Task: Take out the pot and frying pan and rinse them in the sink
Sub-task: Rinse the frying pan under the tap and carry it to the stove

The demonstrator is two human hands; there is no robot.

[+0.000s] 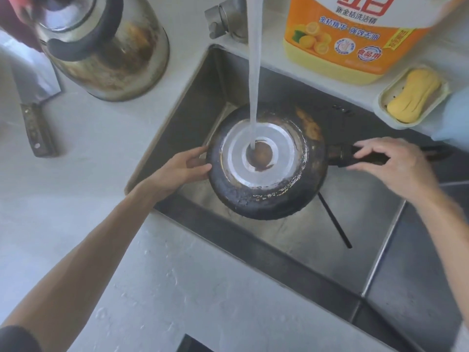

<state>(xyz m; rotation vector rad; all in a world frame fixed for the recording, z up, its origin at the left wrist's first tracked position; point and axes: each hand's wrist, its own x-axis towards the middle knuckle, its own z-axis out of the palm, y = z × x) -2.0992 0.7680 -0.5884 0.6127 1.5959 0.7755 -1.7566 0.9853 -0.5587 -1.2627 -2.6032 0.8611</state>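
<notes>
A home kitchen: a steel sink (193,102) set in a pale counter (101,153), a running tap (228,19), a dish soap bottle (342,39), a stained kettle (106,47), and a cleaver (35,105).

Detergent bottle (355,34) and kettle (101,47) cropped by top edge — pan handle (340,154) partly under right hand (390,161)

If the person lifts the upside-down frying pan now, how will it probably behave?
The frying pan is probably slippery: tap water runs over its underside. It looks stiff, likely metal. Lifted by the handle alone it may tip, so the left hand at the rim helps.
</notes>
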